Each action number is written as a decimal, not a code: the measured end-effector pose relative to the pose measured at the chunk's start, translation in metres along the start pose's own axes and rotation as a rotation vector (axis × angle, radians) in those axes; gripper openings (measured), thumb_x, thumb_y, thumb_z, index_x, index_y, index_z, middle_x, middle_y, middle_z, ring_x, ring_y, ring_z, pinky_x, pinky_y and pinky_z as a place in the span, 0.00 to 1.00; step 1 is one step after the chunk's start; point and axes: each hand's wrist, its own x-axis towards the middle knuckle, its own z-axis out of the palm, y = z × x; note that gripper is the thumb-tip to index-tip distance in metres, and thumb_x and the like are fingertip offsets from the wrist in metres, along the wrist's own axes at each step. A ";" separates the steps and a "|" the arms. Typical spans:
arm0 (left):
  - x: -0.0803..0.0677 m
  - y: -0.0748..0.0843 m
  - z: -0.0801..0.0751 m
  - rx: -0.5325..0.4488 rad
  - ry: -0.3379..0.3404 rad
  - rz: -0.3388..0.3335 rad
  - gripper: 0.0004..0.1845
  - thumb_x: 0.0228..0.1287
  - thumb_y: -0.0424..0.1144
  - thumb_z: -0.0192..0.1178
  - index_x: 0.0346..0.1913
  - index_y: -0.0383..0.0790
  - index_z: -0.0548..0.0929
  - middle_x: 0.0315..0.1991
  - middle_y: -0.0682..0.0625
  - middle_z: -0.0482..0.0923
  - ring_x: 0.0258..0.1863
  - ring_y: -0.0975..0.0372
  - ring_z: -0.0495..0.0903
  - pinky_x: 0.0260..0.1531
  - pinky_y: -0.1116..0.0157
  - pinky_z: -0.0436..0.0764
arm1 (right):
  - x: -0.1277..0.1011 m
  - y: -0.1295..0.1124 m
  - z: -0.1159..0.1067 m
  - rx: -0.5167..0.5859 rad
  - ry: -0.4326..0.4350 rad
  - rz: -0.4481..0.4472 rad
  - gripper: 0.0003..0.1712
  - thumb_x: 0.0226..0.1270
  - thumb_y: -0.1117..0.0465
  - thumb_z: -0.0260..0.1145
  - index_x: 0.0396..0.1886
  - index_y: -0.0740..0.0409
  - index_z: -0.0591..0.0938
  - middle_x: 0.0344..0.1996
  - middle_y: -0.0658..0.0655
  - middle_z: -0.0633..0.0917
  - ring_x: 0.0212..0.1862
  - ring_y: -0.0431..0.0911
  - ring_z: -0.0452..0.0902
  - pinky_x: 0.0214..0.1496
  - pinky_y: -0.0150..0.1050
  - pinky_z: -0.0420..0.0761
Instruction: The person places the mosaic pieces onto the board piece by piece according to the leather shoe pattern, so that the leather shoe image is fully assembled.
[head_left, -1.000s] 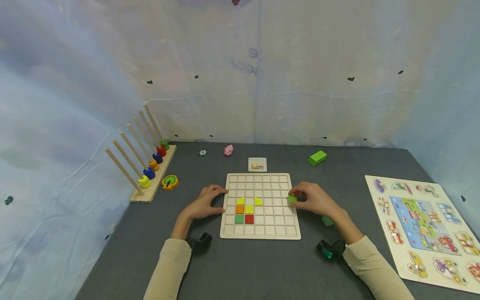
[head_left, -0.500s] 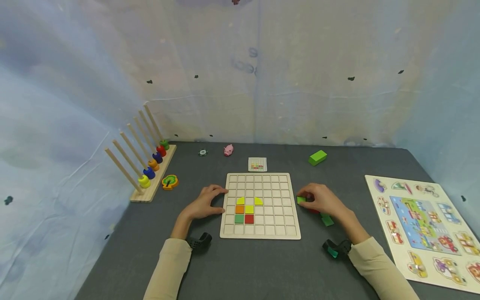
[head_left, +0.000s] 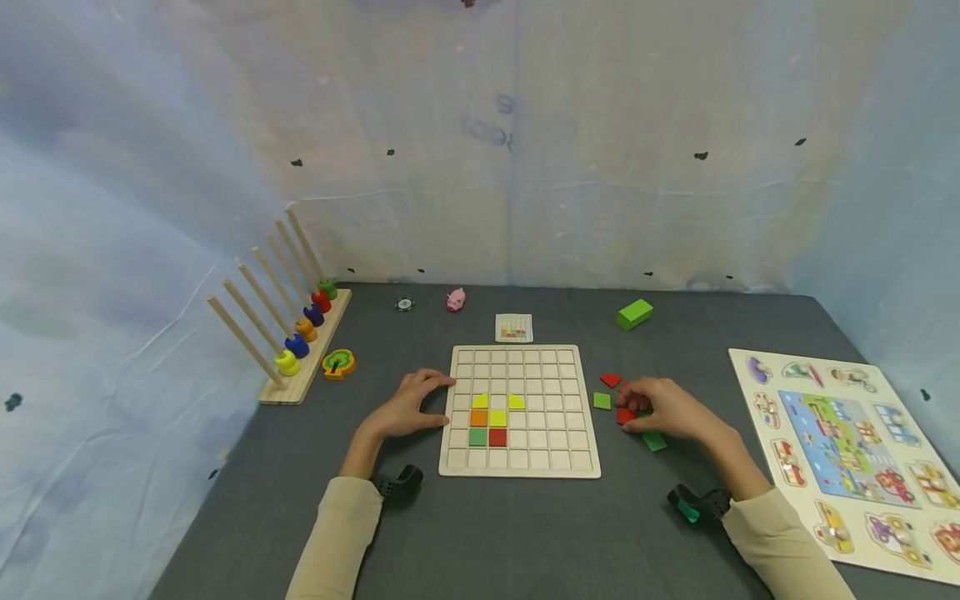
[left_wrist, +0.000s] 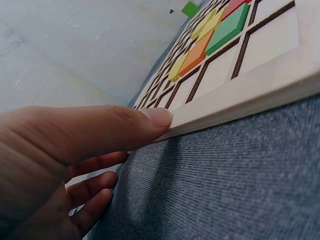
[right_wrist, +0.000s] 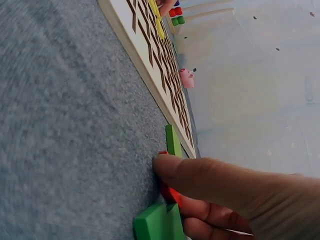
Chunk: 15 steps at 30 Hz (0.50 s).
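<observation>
Green tile (head_left: pixel 602 400) now lies loose on the grey mat at the board's (head_left: pixel 519 467) three o'clock; a second ago I saw the right hand (head_left: pixel 663 408) carry it over the grid's edge. That hand has let it go and moved on, fingers curled over a red tile (head_left: pixel 625 415) beside it. My left hand (head_left: pixel 408 404) stays relaxed, thumb (left_wrist: pixel 155 117) pressed to the board's nine o'clock rim, so I read this as a swap of pieces.

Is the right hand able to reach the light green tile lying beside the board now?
Probably yes: the light green tile lies bare on the mat just beside the right hand, nothing between them.
</observation>
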 end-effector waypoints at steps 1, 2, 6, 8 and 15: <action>0.000 0.000 0.000 0.000 0.002 0.003 0.33 0.54 0.43 0.68 0.64 0.46 0.71 0.62 0.46 0.62 0.60 0.50 0.57 0.57 0.46 0.62 | 0.000 0.000 0.000 -0.001 -0.002 0.006 0.14 0.49 0.59 0.74 0.36 0.57 0.82 0.29 0.48 0.81 0.31 0.40 0.75 0.34 0.37 0.75; 0.000 0.000 0.000 0.001 0.003 0.004 0.32 0.54 0.43 0.68 0.64 0.46 0.71 0.62 0.46 0.62 0.60 0.51 0.57 0.56 0.46 0.62 | 0.000 -0.001 -0.001 -0.007 -0.002 0.013 0.13 0.50 0.59 0.74 0.35 0.56 0.83 0.29 0.47 0.81 0.31 0.40 0.75 0.34 0.36 0.75; -0.001 -0.001 0.000 0.004 0.002 0.012 0.32 0.54 0.43 0.68 0.63 0.45 0.71 0.62 0.45 0.62 0.59 0.50 0.57 0.56 0.46 0.62 | 0.004 -0.006 -0.001 -0.016 0.013 0.015 0.10 0.51 0.60 0.72 0.35 0.55 0.83 0.29 0.47 0.81 0.31 0.39 0.76 0.34 0.36 0.75; -0.001 -0.001 0.000 0.001 -0.001 0.012 0.32 0.54 0.43 0.68 0.63 0.45 0.71 0.61 0.45 0.62 0.59 0.50 0.57 0.56 0.46 0.62 | 0.008 -0.013 0.000 -0.010 0.026 -0.004 0.10 0.52 0.61 0.72 0.35 0.55 0.83 0.30 0.47 0.82 0.32 0.40 0.76 0.35 0.37 0.76; 0.000 0.000 0.000 0.005 -0.001 0.004 0.33 0.54 0.43 0.68 0.63 0.47 0.71 0.61 0.46 0.63 0.60 0.51 0.57 0.57 0.46 0.62 | 0.031 -0.045 0.016 0.034 0.044 -0.170 0.12 0.54 0.59 0.72 0.39 0.55 0.84 0.33 0.48 0.82 0.34 0.42 0.77 0.36 0.38 0.77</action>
